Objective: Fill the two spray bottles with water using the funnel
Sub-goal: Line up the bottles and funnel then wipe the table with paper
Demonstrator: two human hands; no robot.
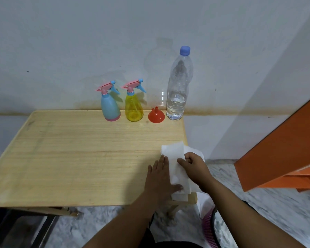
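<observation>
Your left hand (161,176) lies flat, pinning a paper towel (175,169) at the table (70,158) right edge; your right hand (193,167) pinches it. Centre is clear. Two spray bottles (110,106) (133,108), funnel (156,116) and unlabelled water bottle (179,90) line the far edge.

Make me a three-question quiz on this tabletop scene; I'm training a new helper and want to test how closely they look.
1. True or false: the funnel sits in the neck of the yellow sprayer.
2. What stands nearest the table's right edge? A) blue sprayer B) yellow sprayer C) water bottle
3. What are both hands touching?

Key
1. False: it rests upside down on the table, between the yellow sprayer and the water bottle.
2. C
3. A white tissue: the left hand presses flat on it, and the right hand pinches it.
</observation>
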